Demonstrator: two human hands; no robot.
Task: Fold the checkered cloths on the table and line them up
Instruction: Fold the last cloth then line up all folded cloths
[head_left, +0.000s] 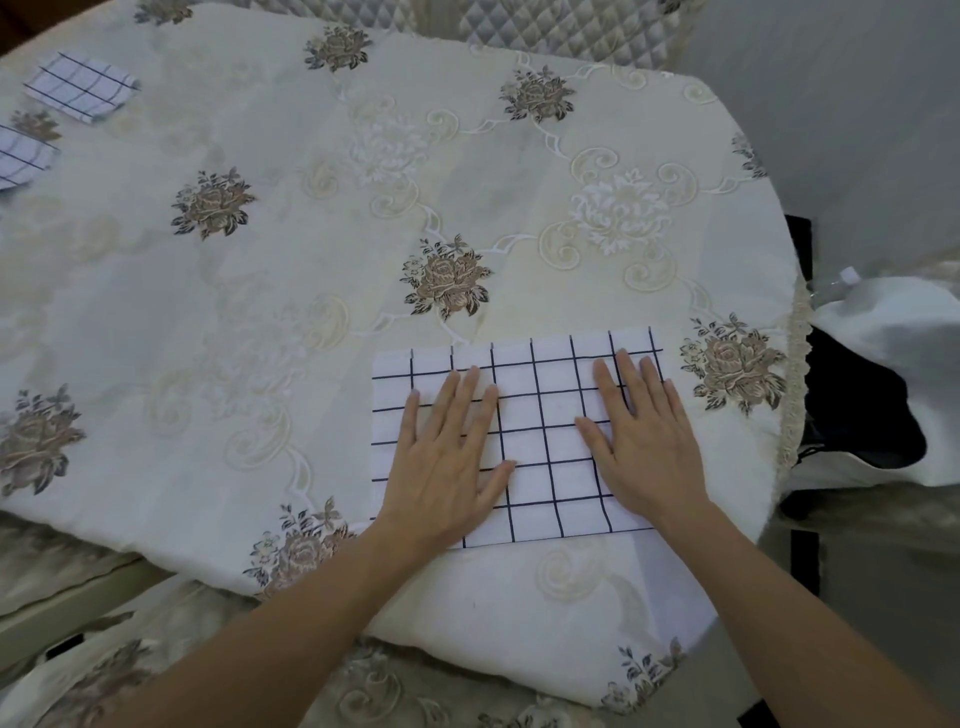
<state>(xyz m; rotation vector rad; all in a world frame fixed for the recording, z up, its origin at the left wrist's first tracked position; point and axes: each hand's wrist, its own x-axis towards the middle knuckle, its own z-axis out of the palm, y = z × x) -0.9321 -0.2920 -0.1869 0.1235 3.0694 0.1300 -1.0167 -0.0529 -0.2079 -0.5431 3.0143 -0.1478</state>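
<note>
So, one checkered cloth (543, 447) is laid flat near the front right edge of the desk (156, 322), close to the person. It's white with thin dark navy lines, so a grid of big squares is drawn across it. It's seen as a neat rectangle, wider than it is deep, with pretty straight edges and hardly any wrinkles. Whether it's been doubled over already can't be told from this angle, tbh.

The left hand (447, 457) is pressed palm down on the left half of the cloth, fingers kept straight and a bit spread, thumb stuck out toward the middle. The right hand (644, 441) is laid the same way on the right half, fingers straight and apart, tips reaching close to the far edge. Nothing is gripped or pinched by either one; the cloth is just held flat under both palms. A strip of bare cloth is left showing between them.

Two smaller folded pieces in the same check are found at the far left of the desk, well apart from the big one. The first folded cloth (80, 88) is set further back; the second folded cloth (23, 156) is cut off by the left edge of the view. They're placed near each other, not touching.

The desk is covered by a cream tablecloth (447, 280) embroidered with brownish roses.
</note>
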